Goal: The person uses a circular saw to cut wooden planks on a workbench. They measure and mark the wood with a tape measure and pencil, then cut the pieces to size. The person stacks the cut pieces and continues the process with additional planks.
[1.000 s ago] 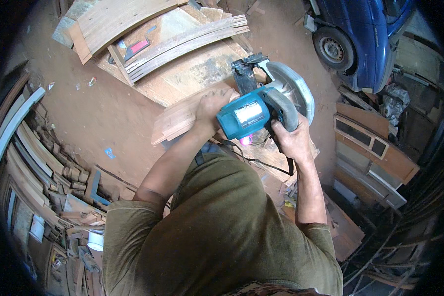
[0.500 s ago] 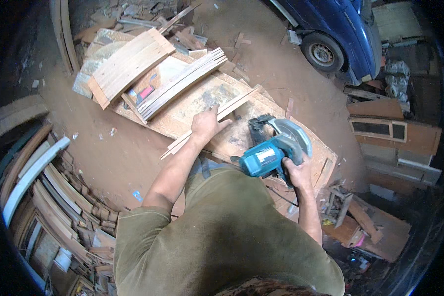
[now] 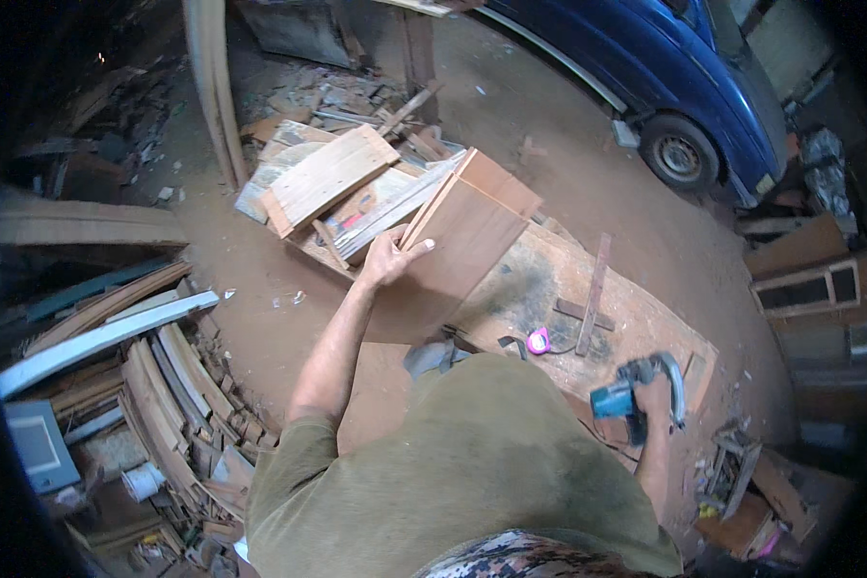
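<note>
My left hand point(image 3: 392, 256) grips the edge of wooden panels point(image 3: 472, 226) held up tilted over the left part of a dusty plywood work surface point(image 3: 665, 328). At the right end, my right hand point(image 3: 653, 395) is closed on the handle of a teal circular saw point(image 3: 612, 403), low at the surface; whether it rests there is unclear. A pink tape measure point(image 3: 538, 340) lies near my body, beside two narrow wood strips point(image 3: 600, 279) that cross each other. Behind the raised panels are stacked curved boards point(image 3: 332, 178).
A blue vehicle point(image 3: 645, 58) stands at back right, its wheel point(image 3: 681, 152) on the dirt floor. Piles of curved planks point(image 3: 164, 376) crowd the left, scrap wood point(image 3: 347, 106) lies behind the boards, and old panels point(image 3: 809, 289) and offcuts point(image 3: 742, 482) line the right.
The saw has moved right and down, away from my left hand. My left hand has lifted the panels upward, exposing the tape measure and strips. The view has shifted.
</note>
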Available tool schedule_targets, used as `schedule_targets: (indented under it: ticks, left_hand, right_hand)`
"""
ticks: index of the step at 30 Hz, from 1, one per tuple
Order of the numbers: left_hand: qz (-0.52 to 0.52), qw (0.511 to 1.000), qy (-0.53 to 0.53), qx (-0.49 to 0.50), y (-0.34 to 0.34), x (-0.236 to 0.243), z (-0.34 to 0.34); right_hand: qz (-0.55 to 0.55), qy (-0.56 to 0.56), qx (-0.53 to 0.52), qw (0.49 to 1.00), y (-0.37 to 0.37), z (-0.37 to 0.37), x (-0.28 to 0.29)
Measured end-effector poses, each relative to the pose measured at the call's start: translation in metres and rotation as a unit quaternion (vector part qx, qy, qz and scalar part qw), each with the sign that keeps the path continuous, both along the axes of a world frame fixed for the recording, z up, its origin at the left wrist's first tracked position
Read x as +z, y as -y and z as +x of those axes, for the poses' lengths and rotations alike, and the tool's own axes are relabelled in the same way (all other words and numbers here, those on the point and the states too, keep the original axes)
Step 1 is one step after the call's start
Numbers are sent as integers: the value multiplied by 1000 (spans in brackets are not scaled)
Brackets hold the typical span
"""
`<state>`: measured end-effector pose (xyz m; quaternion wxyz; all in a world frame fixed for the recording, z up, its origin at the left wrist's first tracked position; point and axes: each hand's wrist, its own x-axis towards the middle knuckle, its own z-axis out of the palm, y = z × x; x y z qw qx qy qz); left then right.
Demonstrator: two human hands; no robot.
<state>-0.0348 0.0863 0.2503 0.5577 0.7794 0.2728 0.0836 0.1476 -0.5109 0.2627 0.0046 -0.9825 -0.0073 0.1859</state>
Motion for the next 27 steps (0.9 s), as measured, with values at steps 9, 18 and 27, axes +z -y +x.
schedule_targets:
  ticks: [9,18,27]
  left_hand:
    - [-23,951,237,196,69,41,-19]
    - [-321,739,246,539,146,-11,-14]
    - [-485,609,152,609,171,-167,-16]
  right_hand:
    - [0,-55,116,992,52,-3,-73]
    - [39,-116,78,989,66,17,-49]
    - [33,-119,79,989,55,29,-39]
